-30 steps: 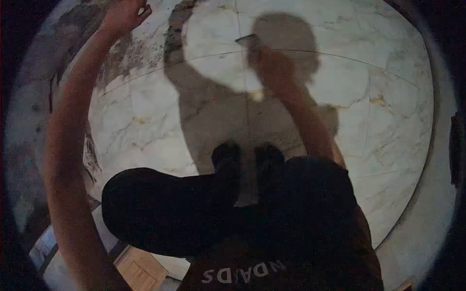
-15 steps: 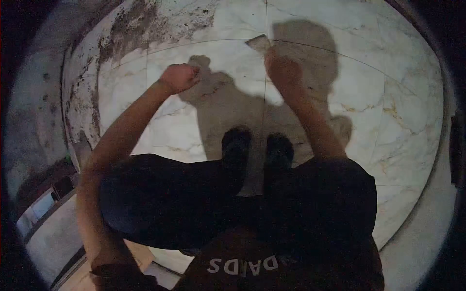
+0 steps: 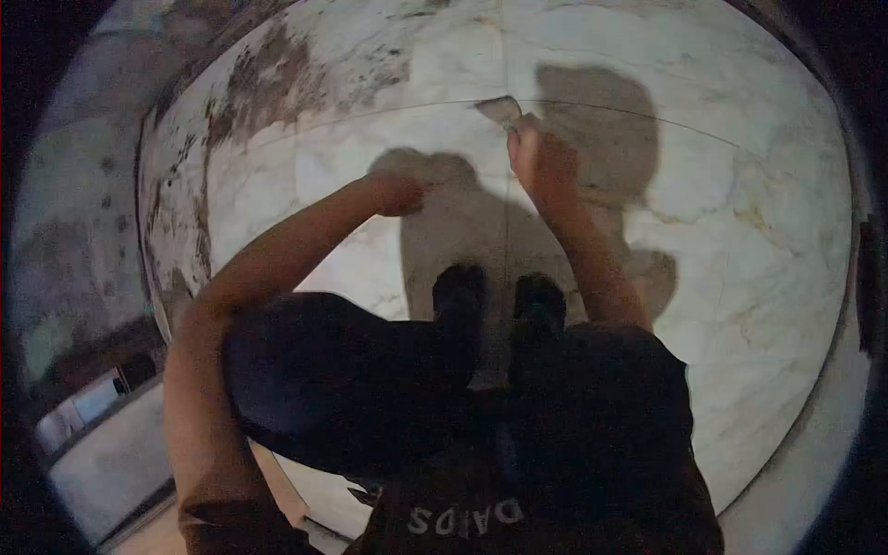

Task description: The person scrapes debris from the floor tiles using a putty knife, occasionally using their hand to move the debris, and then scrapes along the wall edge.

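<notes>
A flat, wide-bladed scraper (image 3: 502, 111) extends up and left from the right hand (image 3: 544, 165) at upper centre, over the white marbled tile floor (image 3: 777, 277). The left hand (image 3: 396, 195) is lower and left. Two dark rounded shoes (image 3: 460, 296) stand mid-frame, below both hands; dark ragged grime (image 3: 277, 74) lies upper left.

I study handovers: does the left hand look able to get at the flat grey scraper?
Probably yes: only white marbled tile separates the left hand and scraper, though the right hand holds it.

Dim, grainy; light from behind; shadow (image 3: 606, 120) across tiles (image 3: 777, 296); edges curved, black.
</notes>
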Motion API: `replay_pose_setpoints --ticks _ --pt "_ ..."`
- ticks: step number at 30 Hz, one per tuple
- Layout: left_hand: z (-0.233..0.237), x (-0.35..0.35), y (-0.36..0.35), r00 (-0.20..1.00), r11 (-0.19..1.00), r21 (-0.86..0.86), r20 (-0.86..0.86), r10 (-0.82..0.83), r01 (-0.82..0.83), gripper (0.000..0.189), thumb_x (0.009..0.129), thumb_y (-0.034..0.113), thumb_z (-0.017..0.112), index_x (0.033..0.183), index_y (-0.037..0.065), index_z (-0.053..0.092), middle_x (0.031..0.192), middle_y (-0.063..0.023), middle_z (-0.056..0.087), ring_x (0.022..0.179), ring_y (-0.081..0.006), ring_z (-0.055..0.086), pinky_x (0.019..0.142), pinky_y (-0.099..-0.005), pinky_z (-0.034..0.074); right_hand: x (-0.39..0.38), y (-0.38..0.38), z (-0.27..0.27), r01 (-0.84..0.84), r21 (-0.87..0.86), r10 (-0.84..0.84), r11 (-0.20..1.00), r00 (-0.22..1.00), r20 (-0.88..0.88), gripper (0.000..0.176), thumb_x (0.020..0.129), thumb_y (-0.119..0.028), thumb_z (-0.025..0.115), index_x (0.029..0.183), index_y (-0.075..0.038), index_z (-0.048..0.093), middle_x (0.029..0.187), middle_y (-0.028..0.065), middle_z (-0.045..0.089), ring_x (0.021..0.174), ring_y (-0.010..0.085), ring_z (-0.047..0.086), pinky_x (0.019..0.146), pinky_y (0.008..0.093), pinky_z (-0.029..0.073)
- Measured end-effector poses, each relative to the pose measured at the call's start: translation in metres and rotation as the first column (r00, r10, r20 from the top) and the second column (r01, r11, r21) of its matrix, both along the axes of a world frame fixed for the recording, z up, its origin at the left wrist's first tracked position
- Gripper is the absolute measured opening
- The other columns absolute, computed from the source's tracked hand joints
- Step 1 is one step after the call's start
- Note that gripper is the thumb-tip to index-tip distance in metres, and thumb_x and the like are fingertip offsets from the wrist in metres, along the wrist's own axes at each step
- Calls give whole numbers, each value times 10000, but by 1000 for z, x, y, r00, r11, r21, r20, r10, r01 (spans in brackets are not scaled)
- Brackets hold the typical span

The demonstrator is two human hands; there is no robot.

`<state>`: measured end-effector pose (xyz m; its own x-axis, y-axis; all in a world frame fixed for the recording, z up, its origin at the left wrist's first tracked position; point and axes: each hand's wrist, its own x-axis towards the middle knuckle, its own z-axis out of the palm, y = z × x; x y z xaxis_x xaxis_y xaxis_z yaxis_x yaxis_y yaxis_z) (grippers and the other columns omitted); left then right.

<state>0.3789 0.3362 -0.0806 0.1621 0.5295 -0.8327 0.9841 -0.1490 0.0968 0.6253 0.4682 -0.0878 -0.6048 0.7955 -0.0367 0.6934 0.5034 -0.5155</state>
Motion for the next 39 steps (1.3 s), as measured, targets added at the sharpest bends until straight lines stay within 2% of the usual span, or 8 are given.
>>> replay_pose_setpoints --ticks 7,15,20,27,31,36,38,39 --pt "36 21 51 855 755 458 448 261 -470 318 912 334 566 1009 40 639 841 -205 669 824 -398 655 757 -489 508 116 -68 56 147 -209 -50 967 911 408 363 970 -266 539 1297 -107 549 862 172 682 721 351 691 631 493 555" --pt "-11 -32 84 932 915 195 8 -362 354 305 927 281 528 966 10 663 927 -232 666 886 -415 641 815 -472 521 79 12 -50 208 197 -248 958 946 208 316 977 -218 535 1274 -113 550 735 172 665 652 359 679 569 488 536" --pt "52 36 101 756 751 441 645 115 -491 395 1040 276 343 1031 -4 622 978 -259 640 943 -410 619 903 -481 474 206 -117 32 408 -130 -368 904 896 249 311 960 -278 605 1230 -123 613 831 107 712 662 286 690 594 440 535" --pt "27 10 50 967 932 360 220 -125 38 337 1026 239 386 1005 8 631 990 -223 661 937 -415 620 865 -479 479 323 -214 25 565 -138 -497 814 799 339 340 967 -264 591 1295 -180 618 903 133 715 744 302 706 630 432 543" --pt "9 -42 68 986 972 213 113 -121 95 292 999 230 447 1040 8 633 923 -221 677 876 -407 647 828 -480 499 273 -52 -12 325 471 -419 820 902 107 301 909 -253 685 1172 -107 660 823 159 682 715 306 678 586 402 524" --pt "52 -49 95 929 756 562 332 166 -336 438 1042 364 430 1175 3 640 1064 -212 682 972 -352 655 866 -432 492 346 -165 9 610 41 -610 791 783 120 286 941 -265 671 1174 -100 674 910 111 730 777 271 717 663 364 555" --pt "66 -37 95 893 756 496 361 267 -427 465 1040 395 435 1166 -1 642 1084 -201 681 1002 -352 650 873 -433 489 403 -274 22 665 -99 -505 740 646 572 252 951 -266 661 1143 -107 700 957 122 732 812 237 724 686 339 560" --pt "68 -33 89 853 741 438 371 367 -509 492 1037 426 439 1158 -5 645 1105 -191 681 1031 -352 645 880 -434 487 433 -325 12 712 -123 -660 691 691 294 253 958 -261 652 1167 -125 696 953 112 734 819 218 723 691 334 558"
